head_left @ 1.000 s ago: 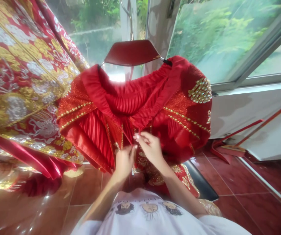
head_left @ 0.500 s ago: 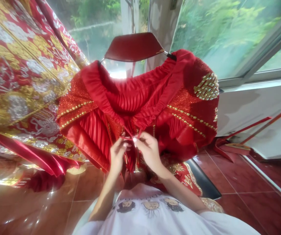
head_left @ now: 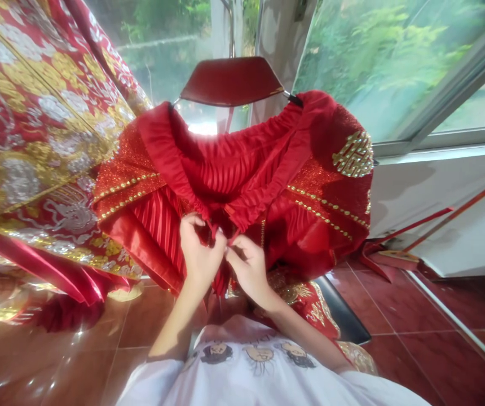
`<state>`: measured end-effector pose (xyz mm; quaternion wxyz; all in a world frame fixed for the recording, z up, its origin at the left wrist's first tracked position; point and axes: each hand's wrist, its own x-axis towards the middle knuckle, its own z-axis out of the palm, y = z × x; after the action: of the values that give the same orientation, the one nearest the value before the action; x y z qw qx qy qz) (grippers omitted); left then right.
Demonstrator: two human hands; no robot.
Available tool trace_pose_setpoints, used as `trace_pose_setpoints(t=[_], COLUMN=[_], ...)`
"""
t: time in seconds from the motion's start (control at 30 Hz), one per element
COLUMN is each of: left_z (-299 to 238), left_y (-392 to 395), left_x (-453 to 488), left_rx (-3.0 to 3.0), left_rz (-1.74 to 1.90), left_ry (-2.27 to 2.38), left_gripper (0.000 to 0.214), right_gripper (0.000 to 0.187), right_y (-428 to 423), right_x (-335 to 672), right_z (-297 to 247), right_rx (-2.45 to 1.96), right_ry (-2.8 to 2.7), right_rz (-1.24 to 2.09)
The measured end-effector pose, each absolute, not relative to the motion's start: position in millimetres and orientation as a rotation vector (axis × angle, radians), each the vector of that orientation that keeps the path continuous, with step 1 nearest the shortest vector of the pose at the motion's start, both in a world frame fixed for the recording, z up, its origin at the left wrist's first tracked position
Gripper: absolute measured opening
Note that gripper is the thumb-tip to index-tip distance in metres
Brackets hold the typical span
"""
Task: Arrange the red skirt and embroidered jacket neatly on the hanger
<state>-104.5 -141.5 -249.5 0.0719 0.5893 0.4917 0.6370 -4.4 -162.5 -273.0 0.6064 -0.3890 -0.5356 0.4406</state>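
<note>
Fingers (head_left: 192,221) of the left hand (head_left: 198,256) and the right hand (head_left: 248,269) are pinched narrow, tip against tip, on a thin red tie (head_left: 214,228) at the gathered waist of a red pleated skirt (head_left: 242,169). The skirt is draped over the chair back (head_left: 230,80) just above and beyond them. The likeliest trouble, as I judge it, is the slick tie slipping out of so small a pinch. The knuckles hide most of it, so I cannot tell whether it is knotted. A hard tug toward the body could also drag the skirt off the chair, since it seems only to hang there, and drop it onto the tiled floor (head_left: 415,327) below the fingers. Gold beaded trim (head_left: 322,207), right of the fingers, could snag a nail. The embroidered robe (head_left: 35,129) hanging near on their left could be caught up in the folds.
</note>
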Motion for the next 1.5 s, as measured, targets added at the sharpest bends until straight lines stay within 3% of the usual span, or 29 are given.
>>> trace_pose_setpoints(t=[0.17, 0.43, 0.53, 0.7, 0.9, 1.1, 1.17, 1.33, 1.5], left_z=[-255.4, -276.2, -287.7, -305.0, -311.1, -280.4, -273.7, -287.2, -313.2], left_y=[-142.2, -137.6, -139.0, -146.3, -146.2, -140.2, -141.4, -146.3, -151.5], left_x=[-107.6, -115.8, -113.6, -110.0, -116.7, -154.4, -158.2, -149.7, -162.8], left_rx=[1.242, 0.425, 0.235, 0.287, 0.556, 1.237, 1.173, 0.534, 0.692], left_rz=[1.571, 1.298, 1.264, 1.334, 1.253, 1.208, 1.233, 1.362, 1.425], left_ry=[0.935, 0.572, 0.516, 0.397, 0.524, 0.879, 0.848, 0.523, 0.482], left_gripper=[0.030, 0.047, 0.044, 0.037, 0.053, 0.026, 0.027, 0.053, 0.054], right_gripper=[0.019, 0.015, 0.017, 0.022, 0.026, 0.021, 0.020, 0.019, 0.021], right_y=[-160.1, -159.4, -157.8, -158.2, -160.6, -158.0, -157.9, -155.4, -155.8], right_x=[-2.0, -3.2, -4.2, -4.0, -1.9, 0.7, 1.0, 10.3, 18.3], right_z=[-272.1, -273.7, -274.8, -271.4, -267.8, -270.4, -271.3, -271.4, -266.6], right_rx=[-0.899, -0.862, -0.826, -0.855, -0.841, -0.873, -0.872, -0.891, -0.931], right_ry=[-1.260, -1.245, -1.209, -1.196, -1.173, -1.285, -1.289, -1.340, -1.367], right_rz=[0.976, 1.032, 1.099, 1.165, 1.287, 1.089, 1.063, 1.014, 1.048])
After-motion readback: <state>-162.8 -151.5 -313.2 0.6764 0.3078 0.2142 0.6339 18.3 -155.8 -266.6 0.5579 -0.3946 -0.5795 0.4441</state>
